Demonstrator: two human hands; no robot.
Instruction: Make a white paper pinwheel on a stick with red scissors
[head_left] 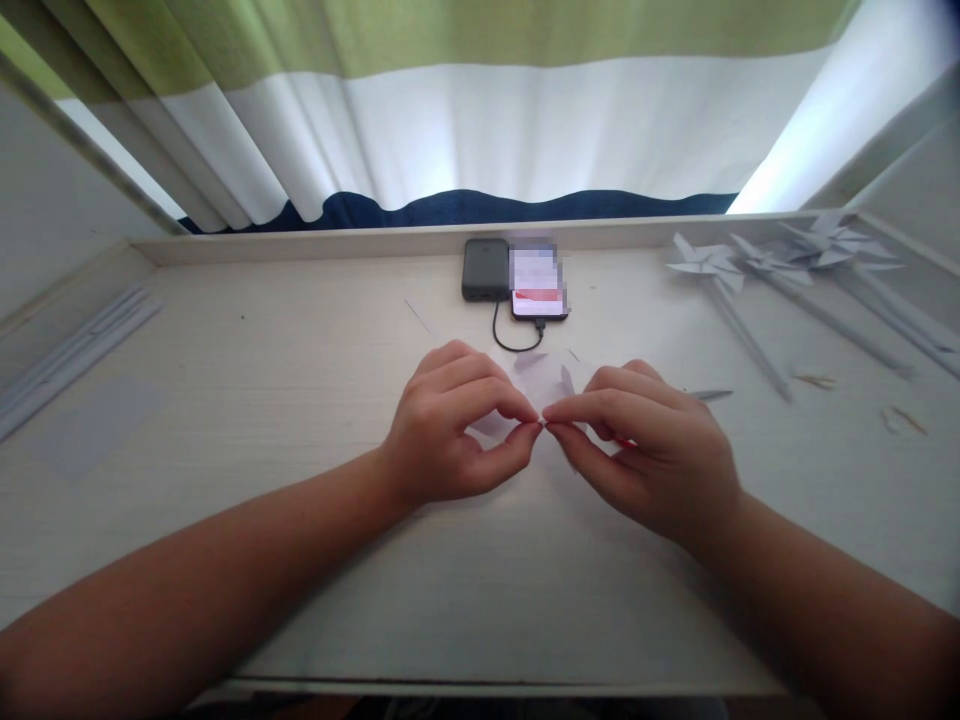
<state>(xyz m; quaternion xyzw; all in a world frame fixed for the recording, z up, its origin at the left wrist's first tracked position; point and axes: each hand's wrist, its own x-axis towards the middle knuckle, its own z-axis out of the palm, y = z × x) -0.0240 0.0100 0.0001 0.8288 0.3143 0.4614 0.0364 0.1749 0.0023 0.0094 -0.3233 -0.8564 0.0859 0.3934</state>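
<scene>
Forearms (pixel 225 570) come in from 8 and 4 o'clock, their wrists well apart, and slant inward so that the fingertips meet near the middle of the table (pixel 465 610). Between and just beyond the fingers lies the paper (pixel 531 375), white and partly hidden, with small flaps standing up at 12 and 1 o'clock.

It looks thin and very light, and should be limp across its width, a little stiffer along any fold. I would expect it to crease or tear under a hard tug rather than slip. An edge or a corner is the best place to take hold, in a light pinch that spares the flaps.

At 9 o'clock of the paper, the left hand (pixel 450 425) has its thumb and forefinger together at the tips, a rounded gap behind them. At 3 o'clock, the right hand (pixel 656 445) is pinched likewise, thumb below and forefinger above, the other fingers curled behind. The two pinches all but touch; what is caught in them is too small to tell. Just past the right hand's knuckles, at 3 o'clock, a pointed blade (pixel 712 395) rests on the table.
</scene>
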